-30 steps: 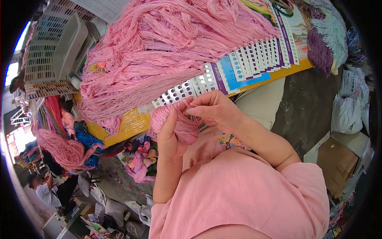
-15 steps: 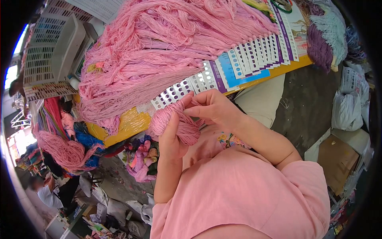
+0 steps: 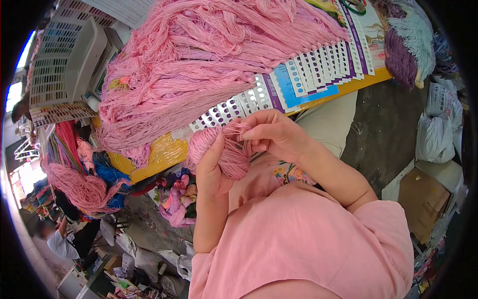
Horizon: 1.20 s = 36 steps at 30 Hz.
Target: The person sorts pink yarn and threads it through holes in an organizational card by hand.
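Holding a ball of pink yarn (image 3: pixel 235 163) in the left hand (image 3: pixel 211 172), curled closed around its side with the thumb across the front and the fingers mostly hidden behind. Pinching loose strands (image 3: pixel 236 130) at the top of the ball with the right hand (image 3: pixel 279 134), nearly closed, with the thumb and forefinger brought together and the other fingers bent. In view between the pink shirt (image 3: pixel 303 239) and the near edge of the yellow tabletop (image 3: pixel 167 155): the ball. On the tabletop, a large heap of pink yarn (image 3: pixel 199 55), tied along one side to overlapping punched cards (image 3: pixel 323 67), with a blue sheet (image 3: pixel 311 99) partly under them. At the far right end, purple yarn (image 3: pixel 400 60) beside pale blue yarn (image 3: pixel 417 40). Below the left part of the tabletop, multicoloured yarn (image 3: pixel 179 199). Farther off at lower left, a seated person (image 3: pixel 62 245) in a white top.
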Available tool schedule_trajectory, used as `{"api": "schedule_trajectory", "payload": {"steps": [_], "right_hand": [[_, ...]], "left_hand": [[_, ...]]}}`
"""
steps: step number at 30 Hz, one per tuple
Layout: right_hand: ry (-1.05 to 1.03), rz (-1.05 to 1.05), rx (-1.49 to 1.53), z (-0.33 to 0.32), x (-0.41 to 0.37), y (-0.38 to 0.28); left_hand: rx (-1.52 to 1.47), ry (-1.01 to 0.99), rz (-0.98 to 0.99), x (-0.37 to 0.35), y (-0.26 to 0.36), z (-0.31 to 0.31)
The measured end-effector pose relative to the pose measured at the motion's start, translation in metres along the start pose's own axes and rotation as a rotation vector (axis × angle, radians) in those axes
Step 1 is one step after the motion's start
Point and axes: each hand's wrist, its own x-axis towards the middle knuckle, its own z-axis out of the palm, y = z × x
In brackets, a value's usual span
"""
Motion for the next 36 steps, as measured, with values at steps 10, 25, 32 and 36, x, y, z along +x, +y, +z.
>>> {"api": "schedule_trajectory", "payload": {"steps": [10, 25, 32, 36], "right_hand": [[0.005, 0.104, -0.153, 0.003, 0.001, 0.001], [0.04, 0.115, -0.163, 0.005, -0.003, -0.001], [-0.007, 0.067, -0.115, 0.001, -0.003, 0.0], [-0.02, 0.062, -0.086, 0.001, -0.002, -0.001]], "left_hand": [[0.03, -0.006, 0.089, -0.004, -0.001, 0.008], [0.061, 0.017, 0.107, -0.005, -0.003, 0.004], [0.079, 0.071, 0.094, -0.003, -0.003, 0.007], [0.016, 0.048, 0.058, -0.004, -0.001, 0.005]]}}
